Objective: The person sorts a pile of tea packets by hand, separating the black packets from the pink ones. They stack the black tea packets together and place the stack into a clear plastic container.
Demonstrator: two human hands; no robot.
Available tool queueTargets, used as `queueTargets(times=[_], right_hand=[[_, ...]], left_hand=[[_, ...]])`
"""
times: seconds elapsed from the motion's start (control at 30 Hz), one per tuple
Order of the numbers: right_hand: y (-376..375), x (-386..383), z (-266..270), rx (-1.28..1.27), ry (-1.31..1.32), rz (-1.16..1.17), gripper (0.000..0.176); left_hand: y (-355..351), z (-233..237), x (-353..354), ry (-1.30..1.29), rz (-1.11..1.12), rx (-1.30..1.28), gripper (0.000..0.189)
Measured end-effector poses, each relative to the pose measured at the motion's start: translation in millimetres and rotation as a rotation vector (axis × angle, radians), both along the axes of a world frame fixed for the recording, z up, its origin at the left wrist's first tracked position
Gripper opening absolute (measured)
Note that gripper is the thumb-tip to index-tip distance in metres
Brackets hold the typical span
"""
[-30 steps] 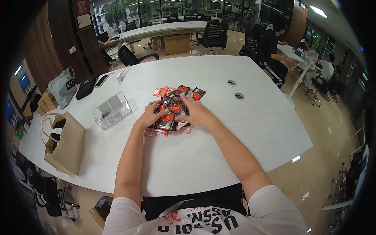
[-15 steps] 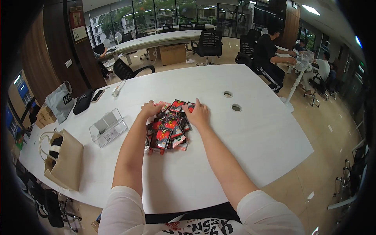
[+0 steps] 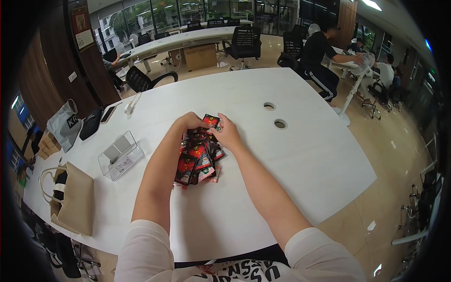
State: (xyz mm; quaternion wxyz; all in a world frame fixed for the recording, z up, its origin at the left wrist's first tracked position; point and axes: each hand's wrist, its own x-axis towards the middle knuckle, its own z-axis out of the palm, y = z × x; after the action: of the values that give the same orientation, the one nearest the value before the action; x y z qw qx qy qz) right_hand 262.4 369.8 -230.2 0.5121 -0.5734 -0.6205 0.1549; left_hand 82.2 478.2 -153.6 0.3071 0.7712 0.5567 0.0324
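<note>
A pile of black-and-red sachets (image 3: pixel 197 152) lies loosely overlapped on the white table, a few pinkish ones showing at its lower edge. At the far end of the pile, one black-and-red sachet (image 3: pixel 211 120) stands out between my hands. My left hand (image 3: pixel 191 121) reaches over from the left, its fingers closed on that sachet's left side. From the right, my right hand (image 3: pixel 227 133) grips its other side, thumb toward the middle. Parts of the pile are hidden under my left forearm and both hands.
Left of the pile sits a clear plastic box (image 3: pixel 120 155). Farther left are a beige tote bag (image 3: pixel 75 199), a grey bag (image 3: pixel 64 126), a black pouch (image 3: pixel 91 124) and a phone (image 3: pixel 108 114). A white charger (image 3: pixel 128 109) lies behind. Two round holes pierce the table (image 3: pixel 300 174) at right.
My hands have come closer together at the pile's far end and now hold one sachet between them. The whole view has shifted slightly.
</note>
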Motion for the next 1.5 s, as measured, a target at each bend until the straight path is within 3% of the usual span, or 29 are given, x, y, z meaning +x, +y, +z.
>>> queueTargets(times=[0.2, 0.33, 0.4, 0.63, 0.77, 0.87, 0.93, 1.07, 1.2, 1.27, 1.37, 1.5], right_hand=[[6.3, 2.5, -10.7, 0.068, 0.060, -0.014, 0.078], [7.7, 0.5, -12.8, 0.065, -0.031, -0.054, 0.082], [19.1, -0.4, -24.4, 0.121, 0.057, -0.018, 0.081], [4.3, 1.3, -4.6, 0.022, 0.265, -0.045, 0.072], [7.4, 2.9, -6.5, 0.017, 0.278, -0.045, 0.070], [7.0, 3.3, -7.2, 0.033, 0.274, -0.036, 0.069], [6.6, 2.6, -6.5, 0.047, 0.282, -0.019, 0.068], [0.7, 0.8, -6.3, 0.133, 0.253, 0.052, 0.058], [-21.0, -3.3, -1.7, 0.183, 0.294, 0.048, 0.047], [-35.3, -6.6, -0.5, 0.178, 0.319, 0.076, 0.046], [-64.7, -13.4, -1.9, 0.216, 0.222, 0.124, 0.045], [-110.3, -21.8, 10.9, 0.295, 0.010, 0.242, 0.050]], left_hand=[[-0.1, 6.5, 4.6, 0.062, -0.051, -0.057, 0.076], [-6.7, 2.5, 1.8, -0.139, -0.088, -0.065, 0.066], [-10.1, 5.0, 2.1, -0.213, -0.061, -0.073, 0.061], [8.6, 13.3, -12.0, -0.726, 0.254, 0.034, 0.044], [9.5, 45.4, -35.7, -1.033, 0.312, -0.045, 0.035], [-22.7, 83.2, -56.5, -1.115, 0.252, -0.274, 0.035], [-46.3, 88.2, -69.5, -1.087, 0.122, -0.415, 0.039], [-108.8, 64.0, -74.6, -0.760, 0.113, -0.389, 0.048], [-138.0, 21.5, -69.8, -0.329, 0.162, -0.077, 0.066], [-146.2, 17.8, -69.5, -0.400, 0.145, -0.051, 0.066], [-157.0, 24.7, -72.5, -0.285, 0.105, 0.036, 0.076], [-159.5, 2.2, -83.1, -0.258, 0.116, 0.369, 0.084]])
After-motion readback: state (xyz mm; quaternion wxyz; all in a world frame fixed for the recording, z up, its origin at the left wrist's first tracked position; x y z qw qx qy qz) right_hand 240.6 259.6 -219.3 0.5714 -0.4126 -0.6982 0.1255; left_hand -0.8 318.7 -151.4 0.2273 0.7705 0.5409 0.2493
